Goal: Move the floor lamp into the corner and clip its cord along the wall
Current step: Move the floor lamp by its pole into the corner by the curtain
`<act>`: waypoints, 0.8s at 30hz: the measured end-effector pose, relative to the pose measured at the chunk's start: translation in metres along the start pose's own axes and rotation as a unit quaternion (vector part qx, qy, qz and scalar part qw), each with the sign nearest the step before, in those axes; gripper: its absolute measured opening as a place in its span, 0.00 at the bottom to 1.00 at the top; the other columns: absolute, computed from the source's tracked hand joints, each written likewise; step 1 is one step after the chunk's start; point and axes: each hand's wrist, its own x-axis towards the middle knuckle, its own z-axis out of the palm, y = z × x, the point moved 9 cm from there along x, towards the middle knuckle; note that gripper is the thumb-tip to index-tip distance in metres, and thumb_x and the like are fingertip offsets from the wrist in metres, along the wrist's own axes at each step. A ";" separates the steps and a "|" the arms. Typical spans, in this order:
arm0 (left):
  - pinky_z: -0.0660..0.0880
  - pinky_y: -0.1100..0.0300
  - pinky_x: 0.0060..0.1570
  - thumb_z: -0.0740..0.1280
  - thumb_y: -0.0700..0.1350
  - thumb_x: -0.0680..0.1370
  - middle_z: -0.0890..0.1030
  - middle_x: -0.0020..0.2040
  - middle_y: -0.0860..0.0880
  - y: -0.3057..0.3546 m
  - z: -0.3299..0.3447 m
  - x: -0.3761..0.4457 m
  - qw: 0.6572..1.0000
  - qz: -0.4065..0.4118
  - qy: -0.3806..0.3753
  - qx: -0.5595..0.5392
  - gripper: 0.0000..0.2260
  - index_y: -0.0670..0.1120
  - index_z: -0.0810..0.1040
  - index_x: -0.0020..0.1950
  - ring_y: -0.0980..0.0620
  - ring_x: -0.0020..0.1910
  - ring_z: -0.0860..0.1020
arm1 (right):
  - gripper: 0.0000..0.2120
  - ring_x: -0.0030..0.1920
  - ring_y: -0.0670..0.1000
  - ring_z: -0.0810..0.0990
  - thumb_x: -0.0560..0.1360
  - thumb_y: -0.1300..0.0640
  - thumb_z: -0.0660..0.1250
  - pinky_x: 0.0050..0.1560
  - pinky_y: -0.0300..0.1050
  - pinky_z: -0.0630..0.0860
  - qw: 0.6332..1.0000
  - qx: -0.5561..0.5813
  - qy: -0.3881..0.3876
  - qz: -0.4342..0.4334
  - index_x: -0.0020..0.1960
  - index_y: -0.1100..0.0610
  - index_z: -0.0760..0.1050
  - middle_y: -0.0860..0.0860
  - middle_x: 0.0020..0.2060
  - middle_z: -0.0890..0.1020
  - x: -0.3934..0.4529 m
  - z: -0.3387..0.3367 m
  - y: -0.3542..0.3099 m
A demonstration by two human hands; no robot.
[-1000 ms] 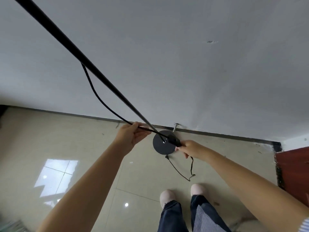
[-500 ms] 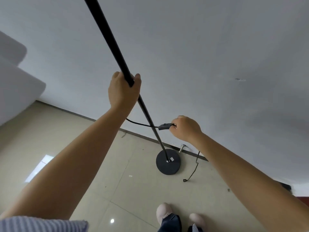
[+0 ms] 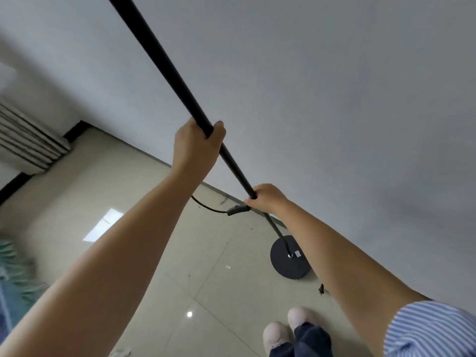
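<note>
The black floor lamp pole (image 3: 164, 65) runs from the top of the view down to its round black base (image 3: 289, 257), which sits on the tiled floor close to the white wall. My left hand (image 3: 197, 144) is wrapped around the pole at mid height. Lower down, my right hand (image 3: 266, 198) grips the pole and also pinches the black cord with its inline switch (image 3: 238, 210). The cord (image 3: 206, 206) loops left from the switch behind my left forearm. A short end of cord (image 3: 321, 289) lies on the floor right of the base.
A dark baseboard (image 3: 144, 152) runs along the foot of the white wall. A white louvred unit (image 3: 28, 145) stands in the far left corner. Teal patterned fabric (image 3: 18, 274) lies at the left edge. My feet in pale shoes (image 3: 288, 328) stand near the base.
My right hand has moved from holding the cord switch away from the pole onto the pole itself, with the switch still in it. My view has swung left, showing the corner unit.
</note>
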 end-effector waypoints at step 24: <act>0.70 0.63 0.24 0.56 0.36 0.78 0.72 0.28 0.51 -0.303 -0.309 0.067 0.963 -0.127 0.188 -0.148 0.11 0.38 0.59 0.58 0.58 0.25 0.74 | 0.22 0.23 0.48 0.60 0.74 0.59 0.58 0.25 0.41 0.55 0.970 -0.186 -0.070 -0.139 0.24 0.54 0.55 0.49 0.22 0.63 0.118 0.204 -0.308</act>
